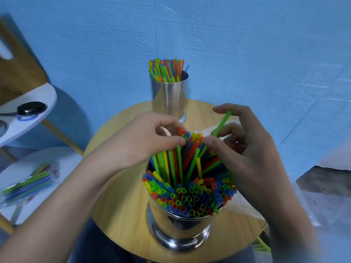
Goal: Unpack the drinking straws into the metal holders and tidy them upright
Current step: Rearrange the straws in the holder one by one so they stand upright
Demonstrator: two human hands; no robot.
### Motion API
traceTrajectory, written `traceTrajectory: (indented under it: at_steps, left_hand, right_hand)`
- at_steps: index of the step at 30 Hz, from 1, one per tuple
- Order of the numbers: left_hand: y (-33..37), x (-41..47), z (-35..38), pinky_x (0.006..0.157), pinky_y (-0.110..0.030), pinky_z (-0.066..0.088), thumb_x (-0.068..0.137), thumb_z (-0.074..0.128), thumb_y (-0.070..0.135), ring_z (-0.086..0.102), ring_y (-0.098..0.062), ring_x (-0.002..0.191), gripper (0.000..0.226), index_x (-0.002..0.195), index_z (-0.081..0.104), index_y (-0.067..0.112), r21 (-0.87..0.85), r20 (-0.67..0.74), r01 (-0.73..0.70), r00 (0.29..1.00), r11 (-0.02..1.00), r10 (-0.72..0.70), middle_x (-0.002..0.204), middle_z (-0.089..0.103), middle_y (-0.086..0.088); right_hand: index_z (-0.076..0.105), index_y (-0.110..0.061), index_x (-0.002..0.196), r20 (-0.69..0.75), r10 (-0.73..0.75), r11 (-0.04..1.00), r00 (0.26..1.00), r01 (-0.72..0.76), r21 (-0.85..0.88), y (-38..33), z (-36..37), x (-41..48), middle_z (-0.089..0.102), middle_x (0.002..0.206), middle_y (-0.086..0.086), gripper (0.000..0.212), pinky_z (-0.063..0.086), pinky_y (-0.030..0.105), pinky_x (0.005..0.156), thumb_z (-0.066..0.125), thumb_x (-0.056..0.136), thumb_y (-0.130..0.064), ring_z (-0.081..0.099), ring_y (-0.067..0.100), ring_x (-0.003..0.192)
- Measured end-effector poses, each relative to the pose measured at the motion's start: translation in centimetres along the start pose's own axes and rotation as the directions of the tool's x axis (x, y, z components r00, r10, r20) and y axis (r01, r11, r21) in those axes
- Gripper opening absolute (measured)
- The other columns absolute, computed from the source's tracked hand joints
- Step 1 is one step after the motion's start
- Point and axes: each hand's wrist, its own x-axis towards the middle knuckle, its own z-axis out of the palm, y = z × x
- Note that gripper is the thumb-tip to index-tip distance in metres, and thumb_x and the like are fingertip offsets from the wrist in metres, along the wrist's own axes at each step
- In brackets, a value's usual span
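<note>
A near metal holder (180, 232) stands on the round wooden table (121, 202), packed with colourful straws (191, 196). Some of its straws lean toward the far side. My left hand (138, 141) pinches the tips of those leaning straws between thumb and fingers. My right hand (245, 149) pinches one green straw (221, 125) that sticks up and to the right above the bunch. A second metal holder (169, 97) at the table's far edge holds its own upright straws (167, 70).
A clear bag of straws (28, 183) lies on a white shelf at the left. An upper white shelf (28, 103) carries a black round object. Crumpled clear plastic (322, 205) lies at the right, and a blue wall stands close behind the table.
</note>
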Motion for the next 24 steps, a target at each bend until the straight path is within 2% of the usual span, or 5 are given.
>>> traceTrajectory:
  at_steps: [5, 10, 16, 21, 24]
  left_hand:
    - [-0.2, -0.3, 0.1, 0.065, -0.019, 0.047, 0.086, 0.078, 0.028, 0.062, -0.012, 0.073, 0.009, 0.089, 0.08, 0.036, -0.029, -0.054, -0.06, 0.997, 0.998, 0.058, 0.081, 0.073, 0.012]
    - [0.5, -0.6, 0.3, 0.068, -0.017, 0.047, 0.087, 0.078, 0.019, 0.058, -0.002, 0.068, 0.007, 0.093, 0.076, 0.022, -0.127, -0.077, -0.152, 0.987, 0.98, 0.143, 0.074, 0.068, 0.015]
    - [1.5, -0.6, -0.1, 0.088, -0.029, 0.053, 0.085, 0.071, 0.032, 0.066, -0.01, 0.095, 0.009, 0.093, 0.074, 0.03, -0.078, -0.132, -0.251, 0.962, 0.965, 0.24, 0.094, 0.072, 0.016]
    - [2.6, -0.6, -0.4, 0.073, -0.022, 0.052, 0.09, 0.068, 0.015, 0.063, -0.006, 0.081, 0.011, 0.096, 0.072, 0.023, -0.28, -0.243, -0.386, 0.914, 0.879, 0.324, 0.086, 0.07, 0.002]
    - [2.9, -0.5, -0.8, 0.069, -0.026, 0.051, 0.093, 0.064, 0.009, 0.064, -0.007, 0.078, 0.014, 0.097, 0.069, 0.022, -0.425, -0.387, -0.452, 0.874, 0.784, 0.294, 0.088, 0.072, 0.01]
  right_hand:
    - [0.068, -0.039, 0.1, -0.006, -0.061, 0.995, 0.998, 0.06, -0.075, 0.0, -0.1, -0.2, 0.067, 0.083, -0.013, 0.014, 0.049, 0.024, 0.064, 0.054, 0.103, -0.04, 0.062, 0.012, 0.077]
    - [0.073, -0.038, 0.089, 0.044, -0.034, 0.995, 0.998, 0.038, -0.089, 0.1, 0.0, -0.2, 0.065, 0.085, -0.015, 0.013, 0.047, 0.028, 0.066, 0.064, 0.099, -0.037, 0.058, 0.015, 0.075]
    - [0.072, -0.037, 0.085, 0.074, -0.042, 0.996, 0.996, 0.048, -0.077, -0.1, -0.2, -0.2, 0.062, 0.084, -0.017, 0.011, 0.041, 0.016, 0.062, 0.07, 0.096, -0.033, 0.053, 0.015, 0.069]
    - [0.074, -0.037, 0.089, 0.037, -0.044, 0.997, 0.998, 0.046, -0.063, 0.1, -0.2, -0.4, 0.063, 0.089, -0.012, 0.008, 0.042, 0.018, 0.061, 0.067, 0.093, -0.034, 0.051, 0.015, 0.065]
    - [0.074, -0.04, 0.091, 0.013, -0.03, 0.999, 0.999, 0.03, -0.044, 0.0, -0.2, -0.5, 0.063, 0.087, -0.014, 0.007, 0.046, 0.026, 0.061, 0.067, 0.09, -0.041, 0.05, 0.016, 0.065]
